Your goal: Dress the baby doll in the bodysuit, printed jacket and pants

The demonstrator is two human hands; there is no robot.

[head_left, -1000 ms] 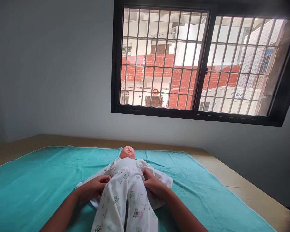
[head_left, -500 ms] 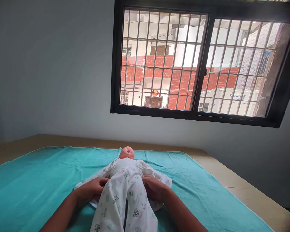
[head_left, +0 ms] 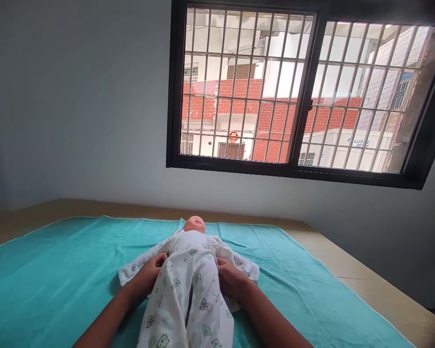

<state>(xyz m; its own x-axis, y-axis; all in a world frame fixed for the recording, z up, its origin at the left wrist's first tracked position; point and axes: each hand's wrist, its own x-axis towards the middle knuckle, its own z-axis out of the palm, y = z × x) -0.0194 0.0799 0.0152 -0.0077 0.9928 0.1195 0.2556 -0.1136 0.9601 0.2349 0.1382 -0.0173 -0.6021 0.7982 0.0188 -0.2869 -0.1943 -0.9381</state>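
1. Doll (head_left: 195,224), lower center of frame, on its back on teal cloth (head_left: 58,280); head toward the back edge, legs toward the bottom edge of frame.
2. Trousers (head_left: 174,295), white with small green bear prints, on the doll; gathered waistband across its middle, legs cut off by bottom edge of frame, dark gap between them.
3. White printed top: left-of-frame sleeve (head_left: 139,266) and right-of-frame sleeve (head_left: 244,266) spread out flat to either side.
4. Left hand (head_left: 150,270), lower center-left, at trousers' side just below waistband; fingers curled, tips partly hidden. Can't tell if fabric is pinched.
5. Right hand (head_left: 234,280), lower center-right, at opposite side of trousers; fingers bent in, tips hidden behind fabric. Grip can't be told.
6. Cloth has some wrinkles, covers most of wooden table (head_left: 355,261); bare wood shows along back and right.
7. Barred window (head_left: 305,96), upper right, dark frame; gray wall (head_left: 76,96), upper left.
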